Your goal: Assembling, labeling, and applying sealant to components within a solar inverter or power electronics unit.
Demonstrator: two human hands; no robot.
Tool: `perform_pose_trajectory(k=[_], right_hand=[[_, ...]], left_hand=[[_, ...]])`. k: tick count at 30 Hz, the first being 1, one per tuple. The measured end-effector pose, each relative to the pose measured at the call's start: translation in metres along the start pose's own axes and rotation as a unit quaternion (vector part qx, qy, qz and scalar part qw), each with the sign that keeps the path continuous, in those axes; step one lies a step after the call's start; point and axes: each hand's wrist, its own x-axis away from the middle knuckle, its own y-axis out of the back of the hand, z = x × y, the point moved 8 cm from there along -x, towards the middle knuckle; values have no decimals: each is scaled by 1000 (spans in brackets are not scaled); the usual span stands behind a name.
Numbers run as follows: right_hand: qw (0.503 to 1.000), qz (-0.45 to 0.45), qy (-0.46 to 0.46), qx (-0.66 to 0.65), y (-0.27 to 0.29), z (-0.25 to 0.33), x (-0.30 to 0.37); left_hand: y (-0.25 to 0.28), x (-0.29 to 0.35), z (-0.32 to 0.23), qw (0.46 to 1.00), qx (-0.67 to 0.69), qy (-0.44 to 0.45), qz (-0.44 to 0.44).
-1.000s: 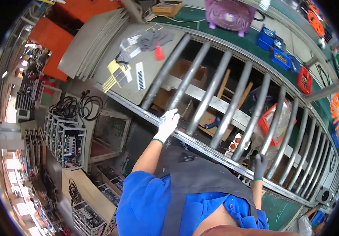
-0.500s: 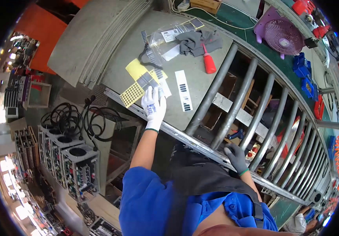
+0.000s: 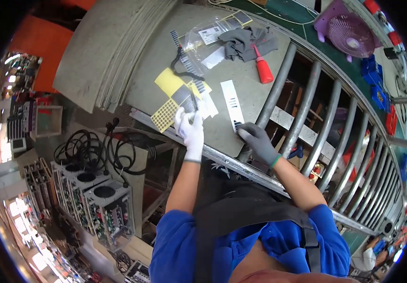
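My left hand (image 3: 191,133), in a white glove, is closed on a slim pointed tool (image 3: 194,101) that looks like tweezers. It hovers over the near edge of the metal bench top (image 3: 215,137). Just beyond it lie a yellow sheet (image 3: 169,83), a yellow sheet of round dark stickers (image 3: 163,115) and some white paper (image 3: 209,106). My right hand (image 3: 258,142), in a grey glove, has its fingertips closed at the near end of a white strip with dark labels (image 3: 232,101). Its fingers hide that end.
A red squeeze bottle (image 3: 264,70) lies against a grey cloth (image 3: 241,42), beside a clear plastic bag (image 3: 199,49). Metal rollers (image 3: 302,111) run off to the right. Large stacked sheets (image 3: 114,52) stand on the left, above coiled black cables (image 3: 85,146). A purple fan (image 3: 351,37) stands far right.
My right hand has come up from beside the rollers to the near end of the label strip. The left hand has drawn slightly back from the sheets. The view has shifted a little.
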Motion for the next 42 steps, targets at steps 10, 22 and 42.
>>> perform_pose_trajectory(k=[10, 22, 42], right_hand=[[967, -161, -1, 195, -34, -8, -122], [842, -60, -61, 533, -61, 30, -160], [866, -124, -25, 485, -61, 18, -169]], left_hand=[[-21, -15, -36, 939, -41, -306, 150], [-61, -64, -7, 885, -106, -392, 229], [-66, -60, -9, 864, -152, -405, 259]])
